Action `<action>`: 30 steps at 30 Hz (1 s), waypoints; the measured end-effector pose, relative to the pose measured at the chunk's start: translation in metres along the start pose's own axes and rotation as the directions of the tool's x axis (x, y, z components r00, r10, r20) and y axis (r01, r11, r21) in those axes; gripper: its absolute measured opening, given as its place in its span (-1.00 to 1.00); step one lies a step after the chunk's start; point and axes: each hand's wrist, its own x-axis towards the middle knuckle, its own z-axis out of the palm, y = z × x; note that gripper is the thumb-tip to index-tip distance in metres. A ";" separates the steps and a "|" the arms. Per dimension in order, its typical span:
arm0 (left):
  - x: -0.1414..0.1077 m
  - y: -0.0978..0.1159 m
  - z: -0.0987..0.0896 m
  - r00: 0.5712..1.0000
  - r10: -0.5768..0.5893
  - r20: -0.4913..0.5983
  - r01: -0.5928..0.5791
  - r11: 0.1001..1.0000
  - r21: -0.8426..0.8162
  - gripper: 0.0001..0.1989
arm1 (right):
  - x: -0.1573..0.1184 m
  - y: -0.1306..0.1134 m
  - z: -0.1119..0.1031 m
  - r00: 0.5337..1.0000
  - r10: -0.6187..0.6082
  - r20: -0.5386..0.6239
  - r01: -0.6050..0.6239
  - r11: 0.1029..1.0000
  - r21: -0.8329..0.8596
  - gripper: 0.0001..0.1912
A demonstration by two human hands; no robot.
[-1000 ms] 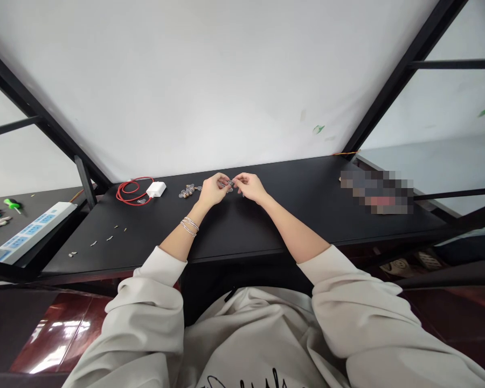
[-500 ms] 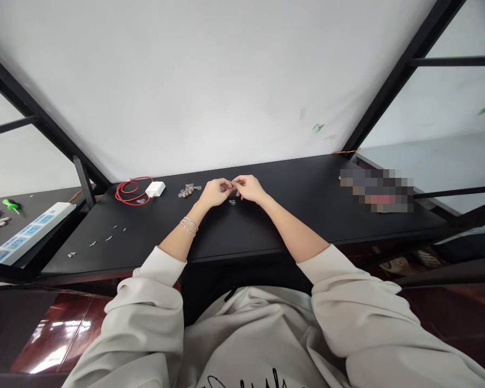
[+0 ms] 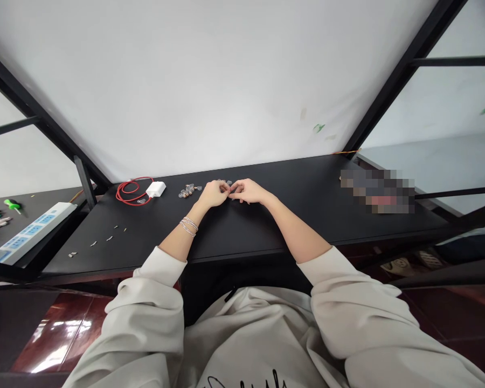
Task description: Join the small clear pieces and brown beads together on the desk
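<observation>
My left hand (image 3: 213, 194), with thin silver bracelets (image 3: 189, 227) on its wrist, and my right hand (image 3: 248, 191) meet over the black tabletop (image 3: 307, 221). Their fingertips touch near the middle. Anything pinched between them is too small to make out. Just beyond the fingers lie small clear glass pieces (image 3: 224, 182), partly hidden by my hands. A cluster of small glass bulbs with metal ends (image 3: 189, 190) sits to the left of my left hand.
Farther left on the table lie a coiled red cable (image 3: 129, 189) and a white charger (image 3: 156, 189). Small pale bits (image 3: 109, 237) dot the front left. A power strip (image 3: 36, 232) and green-handled screwdriver (image 3: 12, 204) lie lower left. A pixelated patch (image 3: 376, 191) covers the right.
My right hand has lowered toward the table and its fingers have flattened. The small glass piece that lay below my fingers half a second ago no longer shows.
</observation>
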 end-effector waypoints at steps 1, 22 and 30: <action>0.000 -0.001 0.001 1.000 0.003 -0.005 -0.003 1.000 -0.011 -0.89 | 0.000 0.001 0.000 1.000 -0.002 -0.005 0.002 1.000 0.007 -0.76; 0.002 -0.009 0.002 0.983 0.147 0.110 -0.145 0.989 -0.023 -0.80 | 0.000 0.000 0.001 0.999 0.001 -0.052 0.002 0.999 0.048 -0.65; 0.003 -0.001 0.004 0.997 -0.083 -0.001 0.079 0.945 -0.318 -0.85 | 0.003 0.002 0.002 0.968 0.001 -0.252 0.023 0.995 0.092 -0.77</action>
